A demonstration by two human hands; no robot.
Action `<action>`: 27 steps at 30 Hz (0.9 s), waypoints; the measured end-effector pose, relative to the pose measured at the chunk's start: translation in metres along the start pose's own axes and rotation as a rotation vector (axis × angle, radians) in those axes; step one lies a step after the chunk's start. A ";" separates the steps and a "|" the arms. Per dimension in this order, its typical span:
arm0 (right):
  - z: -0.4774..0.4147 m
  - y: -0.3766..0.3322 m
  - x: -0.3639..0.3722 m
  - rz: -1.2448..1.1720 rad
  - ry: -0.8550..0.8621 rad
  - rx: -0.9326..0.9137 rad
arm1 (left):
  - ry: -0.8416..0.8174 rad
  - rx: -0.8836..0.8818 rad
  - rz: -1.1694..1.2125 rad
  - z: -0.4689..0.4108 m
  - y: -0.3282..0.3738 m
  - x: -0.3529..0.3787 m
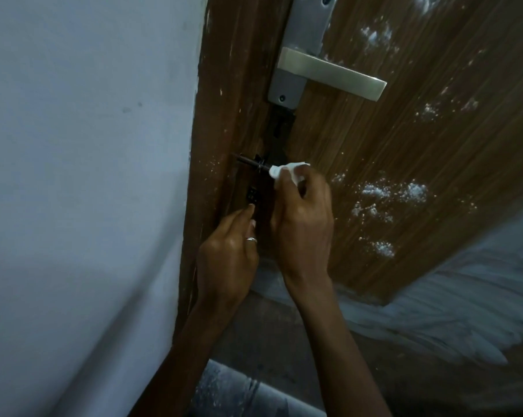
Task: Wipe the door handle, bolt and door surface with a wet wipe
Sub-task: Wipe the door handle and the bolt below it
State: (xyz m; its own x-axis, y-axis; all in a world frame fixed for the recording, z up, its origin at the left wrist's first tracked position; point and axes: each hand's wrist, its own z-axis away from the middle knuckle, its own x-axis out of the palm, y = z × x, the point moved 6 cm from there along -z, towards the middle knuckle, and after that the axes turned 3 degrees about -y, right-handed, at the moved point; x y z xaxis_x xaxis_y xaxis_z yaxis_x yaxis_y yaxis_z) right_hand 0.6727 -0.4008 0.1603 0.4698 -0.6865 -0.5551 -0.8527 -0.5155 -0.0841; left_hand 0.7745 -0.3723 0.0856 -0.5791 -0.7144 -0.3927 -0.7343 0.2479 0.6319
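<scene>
Head view: right hand (302, 224) raised against the brown wood-grain door (404, 145), fingers curled and pinching a bunched white wet wipe (287, 171). The wipe is pressed to the inner end of the dark sliding bolt (252, 163), whose rod runs left toward the door frame (221, 100). Left hand (227, 260) is lower and just beside the right, grasping nothing; its forefinger is stretched out with the tip at a small dark fitting (252, 195) below the bolt. Whether the tip touches it cannot be told. A ring (252, 239) shows on one left finger. The silver door handle (332, 74) is a lever on a long backplate (305, 31), well above both hands, with neither hand on it. White specks (392, 191) are scattered over the door face to the right of the hands. A pale wall (88, 145) fills the left side; grey veined floor (449, 311) lies at lower right.
</scene>
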 end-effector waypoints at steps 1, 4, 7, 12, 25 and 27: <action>-0.001 0.002 0.003 0.036 -0.024 -0.009 | 0.002 0.002 -0.003 0.001 0.001 0.000; 0.002 0.013 -0.010 0.056 -0.015 0.005 | 0.019 0.005 0.025 0.002 -0.001 -0.001; 0.009 0.003 -0.031 0.006 0.090 -0.004 | 0.029 -0.012 0.037 0.000 -0.008 -0.003; 0.002 -0.014 0.005 0.027 -0.062 -0.068 | 0.029 0.006 0.039 -0.002 -0.009 -0.006; 0.038 0.007 0.038 -0.239 -0.152 0.097 | -0.013 0.077 0.142 -0.009 -0.004 0.007; 0.041 0.012 0.038 -0.338 -0.224 0.145 | -0.041 0.124 0.180 -0.015 -0.001 0.012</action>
State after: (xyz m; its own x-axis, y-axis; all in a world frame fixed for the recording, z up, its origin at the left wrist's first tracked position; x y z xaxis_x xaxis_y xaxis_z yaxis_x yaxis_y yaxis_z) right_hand 0.6709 -0.4117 0.1043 0.6809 -0.3543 -0.6409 -0.6899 -0.6040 -0.3990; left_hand 0.7737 -0.3908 0.0900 -0.7171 -0.6249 -0.3088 -0.6540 0.4500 0.6081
